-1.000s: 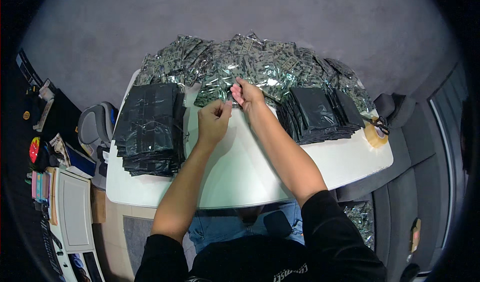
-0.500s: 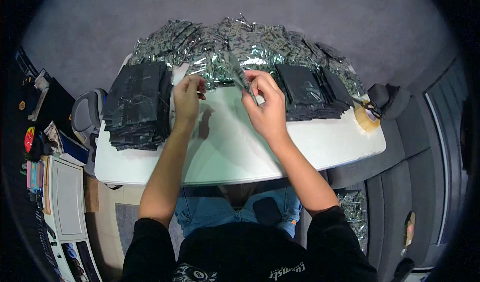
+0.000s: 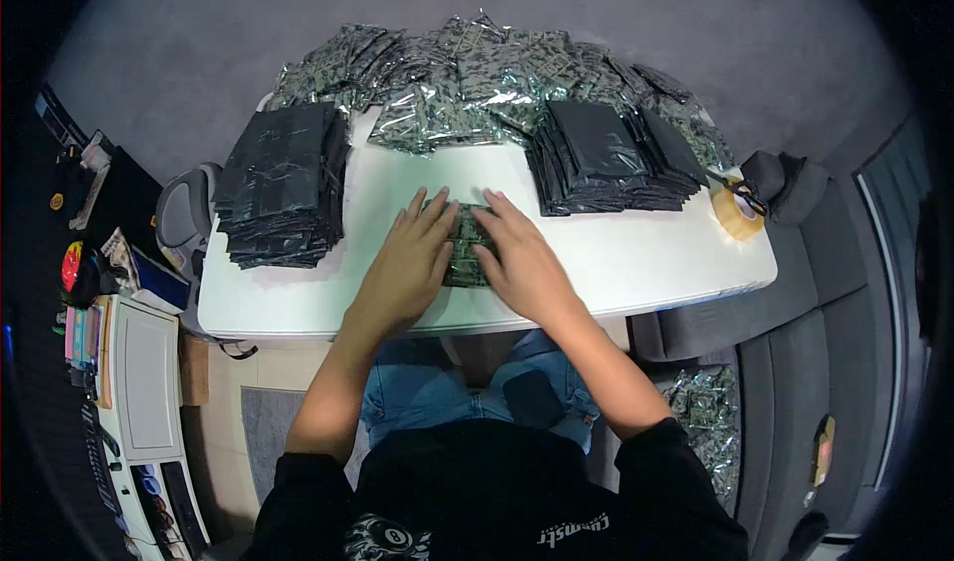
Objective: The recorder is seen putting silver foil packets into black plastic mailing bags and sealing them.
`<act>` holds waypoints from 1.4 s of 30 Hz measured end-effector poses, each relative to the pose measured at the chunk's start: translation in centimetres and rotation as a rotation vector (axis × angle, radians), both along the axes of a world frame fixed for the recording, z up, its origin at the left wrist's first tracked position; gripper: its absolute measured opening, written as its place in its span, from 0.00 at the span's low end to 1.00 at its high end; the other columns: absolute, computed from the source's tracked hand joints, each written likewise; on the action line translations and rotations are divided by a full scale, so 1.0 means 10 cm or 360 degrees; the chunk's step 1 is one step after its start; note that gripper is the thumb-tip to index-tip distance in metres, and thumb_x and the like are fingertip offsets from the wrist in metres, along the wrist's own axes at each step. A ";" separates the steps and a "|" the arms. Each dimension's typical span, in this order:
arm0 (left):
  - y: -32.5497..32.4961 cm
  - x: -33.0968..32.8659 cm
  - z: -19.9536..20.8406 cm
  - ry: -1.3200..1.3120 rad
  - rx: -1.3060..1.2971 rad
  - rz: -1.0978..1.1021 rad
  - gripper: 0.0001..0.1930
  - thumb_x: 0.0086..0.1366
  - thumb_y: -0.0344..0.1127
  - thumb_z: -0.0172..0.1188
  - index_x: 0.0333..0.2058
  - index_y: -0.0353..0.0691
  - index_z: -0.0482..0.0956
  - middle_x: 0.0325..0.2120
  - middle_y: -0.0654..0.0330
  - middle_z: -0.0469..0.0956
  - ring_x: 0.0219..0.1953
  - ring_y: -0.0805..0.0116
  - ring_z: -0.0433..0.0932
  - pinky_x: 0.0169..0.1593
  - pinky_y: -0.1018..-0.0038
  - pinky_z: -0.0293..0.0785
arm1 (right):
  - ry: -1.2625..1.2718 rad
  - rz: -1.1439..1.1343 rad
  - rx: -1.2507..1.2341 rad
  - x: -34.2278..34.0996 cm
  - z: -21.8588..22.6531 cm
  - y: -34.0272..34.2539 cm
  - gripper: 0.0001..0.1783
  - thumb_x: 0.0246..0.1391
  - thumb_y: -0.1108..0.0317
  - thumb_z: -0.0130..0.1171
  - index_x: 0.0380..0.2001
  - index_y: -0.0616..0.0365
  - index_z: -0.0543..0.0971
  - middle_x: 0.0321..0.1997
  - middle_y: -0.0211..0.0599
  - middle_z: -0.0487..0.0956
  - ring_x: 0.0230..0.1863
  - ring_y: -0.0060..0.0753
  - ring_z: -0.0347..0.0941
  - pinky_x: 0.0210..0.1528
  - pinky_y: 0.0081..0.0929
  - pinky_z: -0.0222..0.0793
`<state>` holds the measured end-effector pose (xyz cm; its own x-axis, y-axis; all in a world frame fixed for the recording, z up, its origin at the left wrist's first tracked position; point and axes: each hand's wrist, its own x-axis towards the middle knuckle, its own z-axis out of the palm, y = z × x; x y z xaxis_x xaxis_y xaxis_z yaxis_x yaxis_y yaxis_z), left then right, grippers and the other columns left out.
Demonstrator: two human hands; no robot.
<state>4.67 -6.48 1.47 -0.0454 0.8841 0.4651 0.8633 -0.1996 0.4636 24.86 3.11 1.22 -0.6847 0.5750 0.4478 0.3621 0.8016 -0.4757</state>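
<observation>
Grip unclamped and fingers loosely apart, I have in the head view my bare left hand (image 3: 405, 265) and bare right hand (image 3: 529, 269) laid palm-down over the two side edges of a flat, green-and-black camouflage-patterned packet (image 3: 465, 251), which lies near the front edge of the smooth white surface (image 3: 656, 261), between a tall stack of flat black plastic parcels (image 3: 278, 163) on the left and a fanned stack of flat black plastic parcels (image 3: 591, 146) on the right. Should one palm press harder, I judge the slick-looking packet could skid askew, and a wide sweep could spill either uneven stack.
</observation>
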 end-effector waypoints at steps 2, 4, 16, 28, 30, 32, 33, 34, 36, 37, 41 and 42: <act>0.12 0.01 -0.13 0.0306 -0.0435 -0.0015 0.30 0.82 0.33 0.48 0.79 0.36 0.61 0.82 0.48 0.56 0.85 0.41 0.49 0.83 0.43 0.50 | -0.0136 -0.0025 0.0057 -0.19 -0.24 0.01 0.32 0.71 0.66 0.61 0.74 0.64 0.71 0.82 0.57 0.65 0.84 0.57 0.59 0.83 0.51 0.57; 0.13 0.02 -0.20 0.0383 -0.0447 0.0018 0.31 0.82 0.35 0.47 0.79 0.36 0.60 0.83 0.49 0.55 0.84 0.41 0.51 0.83 0.41 0.50 | -0.0337 -0.0038 0.0133 -0.25 -0.34 0.05 0.36 0.77 0.60 0.52 0.80 0.66 0.62 0.85 0.57 0.60 0.88 0.57 0.51 0.86 0.59 0.47; 0.12 0.07 -0.27 0.0535 -0.0488 0.0177 0.34 0.80 0.44 0.50 0.81 0.43 0.60 0.83 0.54 0.55 0.84 0.48 0.53 0.82 0.38 0.48 | -0.0542 -0.0032 0.0166 -0.19 -0.39 0.09 0.38 0.75 0.55 0.52 0.80 0.65 0.63 0.86 0.57 0.60 0.88 0.57 0.52 0.86 0.60 0.47; -0.03 0.05 -0.17 -0.0008 0.0227 0.0395 0.22 0.70 0.28 0.63 0.62 0.40 0.79 0.68 0.43 0.70 0.76 0.36 0.63 0.77 0.44 0.60 | -0.0272 -0.0333 -0.0149 0.08 0.00 -0.02 0.25 0.64 0.52 0.70 0.54 0.62 0.88 0.62 0.57 0.81 0.60 0.54 0.81 0.60 0.50 0.78; -0.05 0.05 -0.17 -0.0042 0.0353 0.0457 0.20 0.69 0.26 0.64 0.59 0.40 0.81 0.66 0.43 0.71 0.75 0.35 0.65 0.76 0.45 0.62 | -0.0288 -0.0291 -0.0232 0.12 0.06 -0.16 0.23 0.64 0.54 0.70 0.49 0.63 0.89 0.54 0.58 0.84 0.52 0.56 0.83 0.54 0.49 0.80; -0.04 0.05 -0.18 -0.0044 0.0409 0.0423 0.20 0.67 0.28 0.66 0.58 0.40 0.82 0.65 0.44 0.72 0.73 0.37 0.66 0.75 0.46 0.63 | -0.0265 -0.0156 -0.0551 0.08 0.21 -0.27 0.18 0.66 0.58 0.69 0.39 0.66 0.89 0.35 0.57 0.86 0.36 0.63 0.84 0.46 0.53 0.82; -0.04 0.05 -0.17 -0.0033 0.0410 0.0435 0.20 0.67 0.28 0.66 0.58 0.40 0.82 0.65 0.44 0.72 0.73 0.37 0.66 0.75 0.46 0.63 | -0.0259 -0.0141 -0.0550 0.05 0.19 -0.25 0.18 0.66 0.58 0.69 0.39 0.66 0.89 0.35 0.57 0.86 0.36 0.63 0.84 0.46 0.53 0.82; -0.03 0.07 -0.18 -0.0055 0.0349 0.0411 0.20 0.67 0.29 0.66 0.58 0.40 0.82 0.65 0.44 0.72 0.72 0.38 0.67 0.74 0.47 0.63 | -0.0225 0.0027 -0.0599 0.06 0.17 -0.24 0.15 0.65 0.61 0.69 0.42 0.64 0.90 0.36 0.54 0.86 0.36 0.58 0.85 0.47 0.48 0.83; -0.04 0.07 -0.20 -0.0023 0.0253 0.0410 0.21 0.66 0.30 0.68 0.57 0.39 0.82 0.63 0.45 0.73 0.69 0.40 0.69 0.72 0.47 0.66 | -0.0162 0.0091 -0.0543 0.07 0.16 -0.20 0.12 0.65 0.66 0.69 0.47 0.58 0.90 0.46 0.53 0.88 0.50 0.54 0.85 0.56 0.44 0.81; -0.04 0.07 -0.20 -0.0028 0.0249 0.0406 0.21 0.66 0.30 0.68 0.57 0.39 0.82 0.63 0.45 0.73 0.69 0.40 0.69 0.72 0.47 0.66 | -0.0166 0.0085 -0.0546 0.07 0.13 -0.16 0.12 0.65 0.66 0.69 0.47 0.58 0.90 0.46 0.53 0.88 0.50 0.54 0.85 0.56 0.44 0.81; -0.02 0.09 -0.19 -0.0034 0.0174 0.0383 0.21 0.65 0.32 0.69 0.58 0.39 0.82 0.63 0.46 0.73 0.69 0.41 0.69 0.71 0.47 0.66 | 0.0214 -0.0227 0.0031 0.12 -0.11 0.05 0.20 0.63 0.66 0.71 0.57 0.57 0.86 0.63 0.56 0.79 0.68 0.62 0.74 0.68 0.51 0.73; 0.00 0.09 -0.20 -0.0033 0.0173 0.0367 0.21 0.66 0.32 0.69 0.58 0.39 0.82 0.64 0.46 0.73 0.70 0.40 0.69 0.72 0.47 0.66 | 0.0153 -0.0196 0.0039 0.15 -0.16 0.07 0.19 0.63 0.66 0.71 0.56 0.58 0.86 0.62 0.55 0.80 0.67 0.61 0.75 0.66 0.51 0.74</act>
